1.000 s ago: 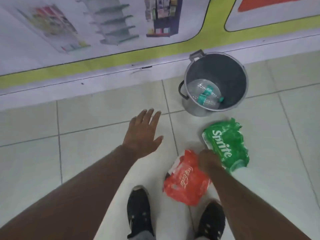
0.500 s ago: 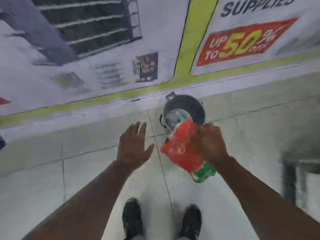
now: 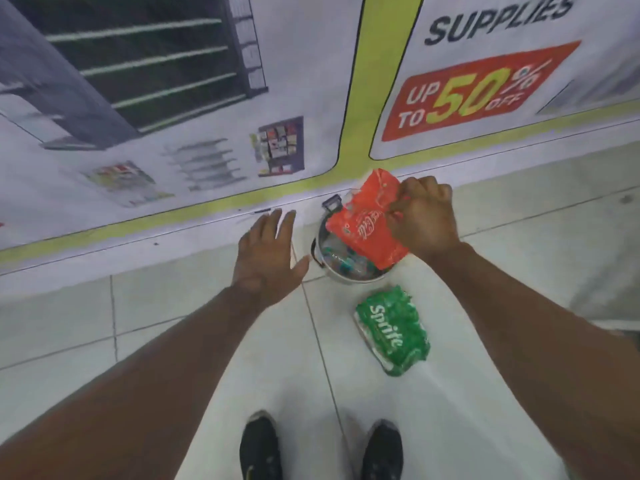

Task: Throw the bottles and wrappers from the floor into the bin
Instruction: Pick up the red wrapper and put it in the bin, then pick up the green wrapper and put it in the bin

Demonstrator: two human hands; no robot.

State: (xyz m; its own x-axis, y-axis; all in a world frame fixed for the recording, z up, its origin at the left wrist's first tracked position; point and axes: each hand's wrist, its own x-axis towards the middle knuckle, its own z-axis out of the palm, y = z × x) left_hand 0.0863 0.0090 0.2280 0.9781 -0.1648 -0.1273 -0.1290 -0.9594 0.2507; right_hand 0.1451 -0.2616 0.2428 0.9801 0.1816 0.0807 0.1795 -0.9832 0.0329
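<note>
Fingers of right hand [image 3: 424, 220] pinch red wrapper [image 3: 367, 223] directly over bin [image 3: 346, 277], bottles [image 3: 341, 261] visible inside. Left hand [image 3: 268, 258] spread flat, holding nothing; green wrapper [image 3: 393, 330] on floor [image 3: 207, 313] near bin.

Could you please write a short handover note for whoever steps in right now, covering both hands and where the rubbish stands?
Right hand: shut on the red wrapper, held over the open bin, not yet let go.
Left hand: open, empty, fingers spread, beside the bin.
Bin: stands on the floor by the wall; clear bottles already lie inside.
Green wrapper: on the floor tiles just in front of the bin, untouched.
Done: bottles binned, red wrapper picked up.
Left: drop the red wrapper in, then pick up the green wrapper and bin it.
</note>
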